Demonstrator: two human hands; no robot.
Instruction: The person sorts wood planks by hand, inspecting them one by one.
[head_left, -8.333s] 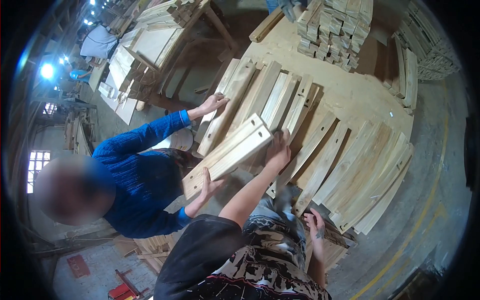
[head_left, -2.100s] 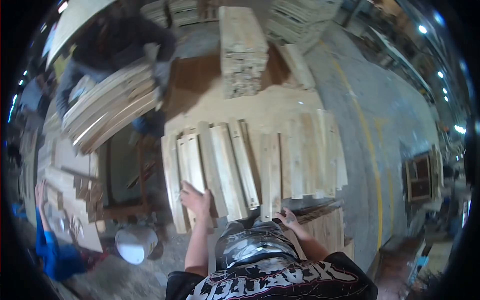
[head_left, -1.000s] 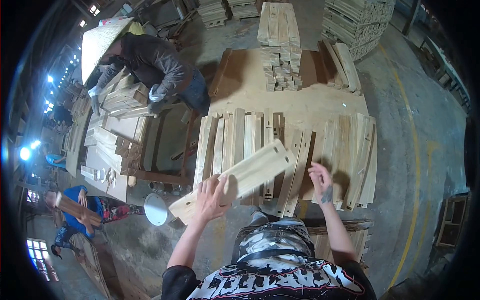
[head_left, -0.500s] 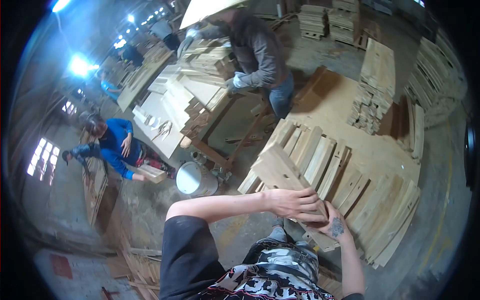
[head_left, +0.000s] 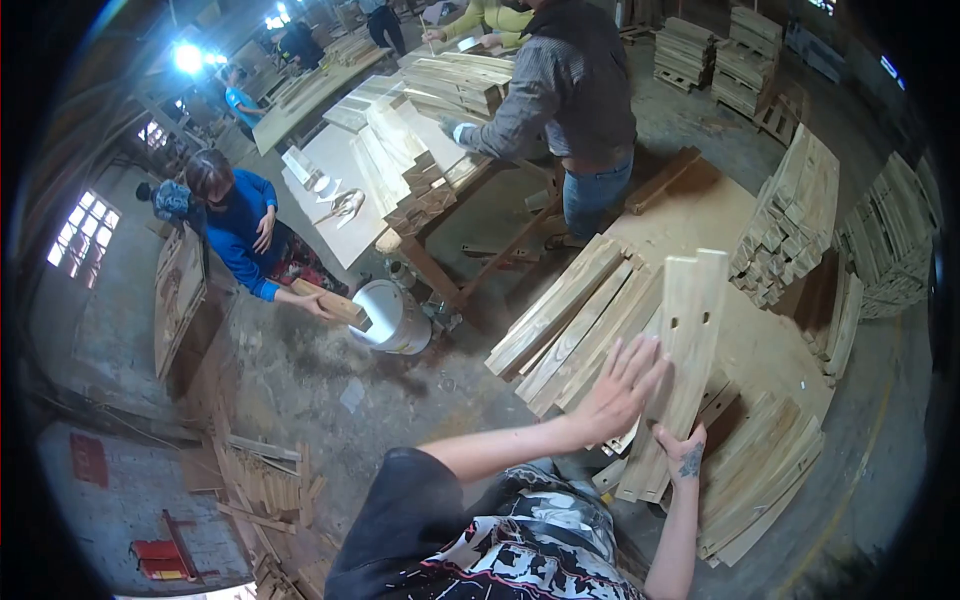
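A pair of pale wooden boards (head_left: 692, 350) with small slots stands tilted up in front of me, side by side. My right hand (head_left: 682, 450) is closed around their lower part, with the thumb on the near face. My left hand (head_left: 617, 398) has its fingers stretched out, lying against the boards' left edge. Behind and left of the boards lies a row of similar wooden boards (head_left: 570, 310) on a large sheet panel (head_left: 690, 215). Another group of boards (head_left: 765, 480) rests to the right of my right hand.
A person in blue (head_left: 240, 225) holds a wood piece (head_left: 330, 303) near a white bucket (head_left: 393, 318). Across from me a person in a dark jacket (head_left: 575, 85) works at a table (head_left: 325, 205) with boards. Stacked wood (head_left: 790, 215) stands at right; scrap wood (head_left: 270, 490) lies lower left.
The boards have swung from leaning left to nearly upright. My left hand has gone from gripping them to lying spread along their edge. The person in blue has moved the wood piece toward the bucket.
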